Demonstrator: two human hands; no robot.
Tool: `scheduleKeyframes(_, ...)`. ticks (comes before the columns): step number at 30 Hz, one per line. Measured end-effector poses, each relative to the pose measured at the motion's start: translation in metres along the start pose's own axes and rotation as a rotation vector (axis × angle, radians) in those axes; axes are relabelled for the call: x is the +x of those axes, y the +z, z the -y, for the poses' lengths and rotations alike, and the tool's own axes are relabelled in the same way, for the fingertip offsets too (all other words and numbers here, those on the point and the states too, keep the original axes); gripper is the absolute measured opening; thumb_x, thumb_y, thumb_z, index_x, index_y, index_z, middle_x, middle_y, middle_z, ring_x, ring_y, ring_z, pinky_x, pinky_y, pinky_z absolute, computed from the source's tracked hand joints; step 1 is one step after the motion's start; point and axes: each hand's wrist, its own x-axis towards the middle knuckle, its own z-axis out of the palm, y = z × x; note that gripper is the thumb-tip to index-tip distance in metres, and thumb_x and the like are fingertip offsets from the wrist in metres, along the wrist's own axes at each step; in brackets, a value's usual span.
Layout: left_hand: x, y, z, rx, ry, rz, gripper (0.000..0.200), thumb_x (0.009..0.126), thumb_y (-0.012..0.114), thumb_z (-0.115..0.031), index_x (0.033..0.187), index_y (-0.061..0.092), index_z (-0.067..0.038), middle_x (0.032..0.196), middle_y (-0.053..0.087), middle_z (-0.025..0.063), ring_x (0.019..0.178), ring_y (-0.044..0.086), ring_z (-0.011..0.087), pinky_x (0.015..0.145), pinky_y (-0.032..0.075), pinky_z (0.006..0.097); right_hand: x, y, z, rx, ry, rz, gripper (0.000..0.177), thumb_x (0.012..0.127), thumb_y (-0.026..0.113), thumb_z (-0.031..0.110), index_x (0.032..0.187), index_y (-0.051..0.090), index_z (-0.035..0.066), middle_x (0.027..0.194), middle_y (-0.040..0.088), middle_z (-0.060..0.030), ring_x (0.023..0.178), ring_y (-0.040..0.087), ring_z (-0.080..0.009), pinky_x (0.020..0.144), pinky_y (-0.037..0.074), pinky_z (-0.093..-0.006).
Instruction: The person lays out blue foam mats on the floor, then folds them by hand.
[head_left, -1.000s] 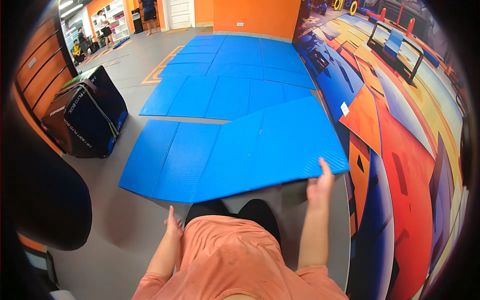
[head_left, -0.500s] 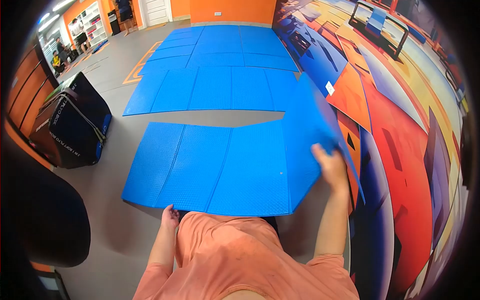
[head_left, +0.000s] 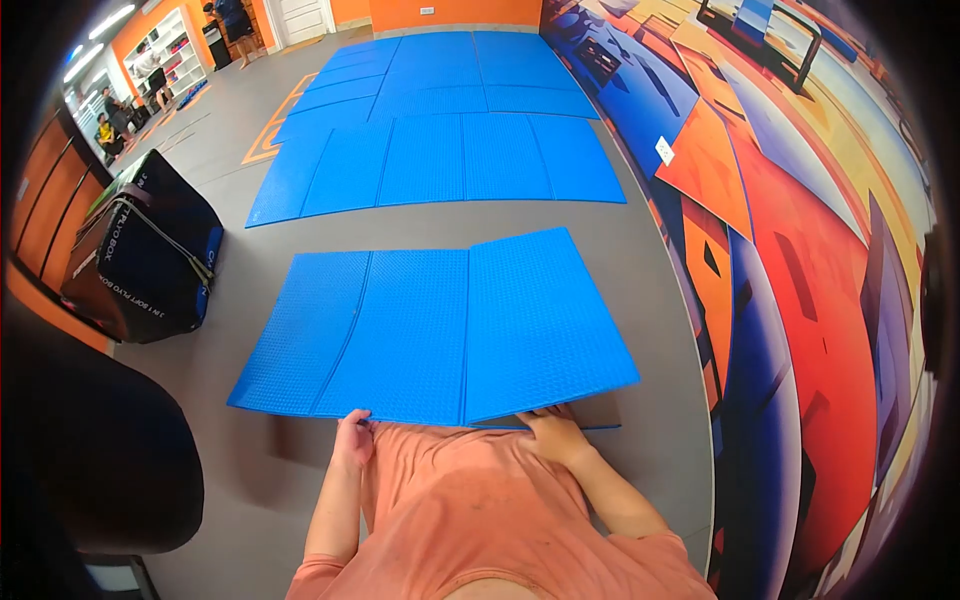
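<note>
So the blue folding mat (head_left: 418,320) is lower center of the frame, right panel tilted up a bit. Left hand (head_left: 355,438) is curled on its near edge, fingers mostly closed. Right hand (head_left: 556,436) is partly open, fingertips tucked under the raised panel; can't tell how firm that grip is.

Blue panelled mat (head_left: 415,320), right section folded

Left hand (head_left: 354,436) curled, right hand (head_left: 555,437) angled inward
</note>
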Motion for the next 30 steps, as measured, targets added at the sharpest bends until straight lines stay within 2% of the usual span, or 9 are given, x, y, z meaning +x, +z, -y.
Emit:
scheduleKeyframes(4, -0.004, 0.012, 0.001, 0.066, -0.007, 0.014, 0.037, 0.081, 0.063, 0.002, 0.114, 0.051, -0.009, 0.111, 0.06, 0.0097, 0.097, 0.06, 0.0274, 0.087, 0.054, 0.0419, 0.006, -0.015, 0.009, 0.134, 0.221, -0.081, 0.057, 0.082, 0.07, 0.038, 0.13, 0.063, 0.007, 0.126, 0.064, -0.0241, 0.112, 0.063, -0.0428, 0.094, 0.052, -0.0522)
scheduleKeyframes(5, -0.006, 0.017, -0.001, 0.013, -0.077, 0.035, 0.032, 0.083, 0.062, -0.001, 0.113, 0.053, -0.008, 0.11, 0.062, 0.0102, 0.098, 0.062, 0.0281, 0.086, 0.054, 0.0423, 0.011, 0.015, -0.005, 0.039, 0.125, -0.433, 0.05, 0.08, 0.07, 0.036, 0.12, 0.069, 0.006, 0.112, 0.07, -0.0248, 0.102, 0.067, -0.0428, 0.091, 0.052, -0.0526)
scheduleKeyframes(9, -0.011, 0.031, -0.004, 0.006, -0.076, 0.092, 0.021, 0.093, 0.06, -0.017, 0.11, 0.056, -0.006, 0.11, 0.067, 0.0098, 0.1, 0.067, 0.0302, 0.088, 0.055, 0.0388, 0.025, 0.009, -0.007, 0.144, 0.319, -0.32, 0.039, 0.082, 0.069, 0.033, 0.11, 0.074, 0.006, 0.099, 0.072, -0.0236, 0.094, 0.068, -0.0436, 0.09, 0.052, -0.0517)
scheduleKeyframes(14, -0.014, 0.02, -0.013, -0.266, 0.005, -0.034, 0.037, 0.099, 0.053, -0.032, 0.124, 0.057, -0.006, 0.124, 0.066, 0.0115, 0.107, 0.066, 0.0294, 0.096, 0.053, 0.0412, 0.026, -0.025, -0.011, 0.085, 0.281, -0.762, 0.03, 0.083, 0.068, 0.024, 0.106, 0.078, 0.009, 0.089, 0.073, -0.0206, 0.088, 0.07, -0.0394, 0.084, 0.053, -0.0506)
scheduleKeyframes(20, -0.058, 0.021, -0.02, -0.418, 0.252, -0.324, 0.051, 0.101, 0.046, -0.035, 0.141, 0.05, -0.004, 0.139, 0.058, 0.0145, 0.126, 0.058, 0.028, 0.109, 0.047, 0.0429, 0.019, -0.067, -0.004, 0.331, 0.267, -1.096, 0.03, 0.092, 0.064, 0.016, 0.115, 0.071, -0.001, 0.108, 0.073, -0.0221, 0.1, 0.069, -0.0361, 0.09, 0.051, -0.0415)
scheduleKeyframes(22, -0.041, -0.02, -0.009, -0.248, 0.211, -0.326, 0.046, 0.1, 0.046, -0.029, 0.14, 0.051, -0.006, 0.138, 0.058, 0.0137, 0.125, 0.059, 0.0282, 0.107, 0.049, 0.0429, 0.011, -0.086, 0.011, 0.885, 0.42, -1.189, 0.031, 0.099, 0.06, 0.022, 0.112, 0.07, -0.004, 0.1, 0.074, -0.0131, 0.097, 0.068, -0.0274, 0.092, 0.05, -0.0385)
scheduleKeyframes(24, -0.042, -0.02, -0.001, -0.158, 0.204, -0.31, 0.046, 0.1, 0.048, -0.023, 0.14, 0.049, 0.0, 0.144, 0.055, 0.0147, 0.131, 0.055, 0.031, 0.109, 0.048, 0.0468, 0.006, -0.087, 0.01, 0.944, 0.446, -1.187, 0.035, 0.104, 0.055, 0.028, 0.118, 0.067, -0.001, 0.103, 0.07, -0.0075, 0.1, 0.065, -0.0217, 0.093, 0.049, -0.0361)
scheduleKeyframes(26, -0.052, -0.002, 0.01, -0.091, 0.119, -0.091, 0.039, 0.097, 0.057, -0.009, 0.136, 0.052, -0.007, 0.137, 0.058, 0.0122, 0.123, 0.059, 0.03, 0.102, 0.053, 0.0468, 0.003, -0.103, 0.027, 1.64, 0.359, -1.268, 0.037, 0.105, 0.053, 0.03, 0.128, 0.061, 0.001, 0.115, 0.067, -0.0083, 0.106, 0.063, -0.0214, 0.094, 0.049, -0.0354)
scheduleKeyframes(30, -0.087, 0.065, 0.028, 0.033, 0.131, 0.033, 0.053, 0.098, 0.059, -0.008, 0.147, 0.039, -0.007, 0.143, 0.052, 0.0131, 0.126, 0.057, 0.0299, 0.108, 0.049, 0.0496, 0.002, -0.106, 0.033, 1.821, 0.299, -1.31, 0.041, 0.108, 0.047, 0.034, 0.132, 0.057, 0.003, 0.123, 0.063, -0.0076, 0.111, 0.061, -0.0205, 0.094, 0.049, -0.038)
